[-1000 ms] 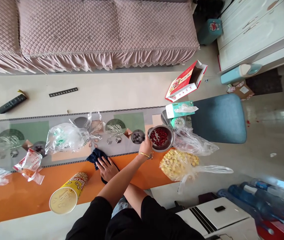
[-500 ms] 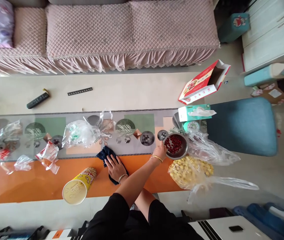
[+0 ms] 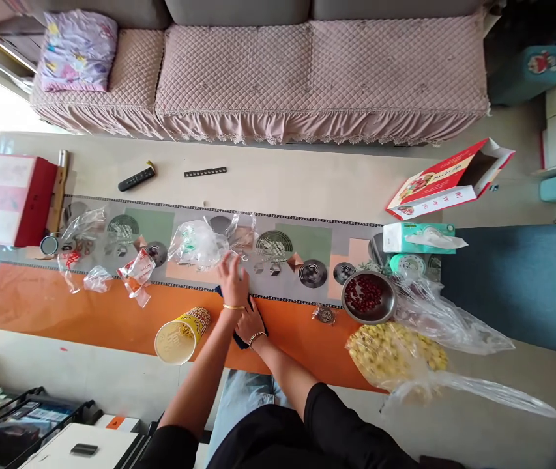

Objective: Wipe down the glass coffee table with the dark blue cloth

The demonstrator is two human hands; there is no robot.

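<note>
In the head view, a crumpled dark blue cloth (image 3: 241, 341) lies on the orange strip of the long surface (image 3: 302, 348), just below the frame's centre. The right hand (image 3: 252, 322) rests on it, partly hidden by the left wrist, so whether it grips cannot be told. The left hand (image 3: 233, 281) is released, fingers spread, at the edge of 1 crumpled clear plastic bag (image 3: 199, 242); contact is unclear. Wiping seems begun rather than finished. Much appears left lying about: 1 yellow printed popcorn cup (image 3: 176, 342) and 1 red-and-white plastic packet (image 3: 137, 273) towards the left, 1 round steel bowl (image 3: 390, 302) of dark red fruit at right.
</note>
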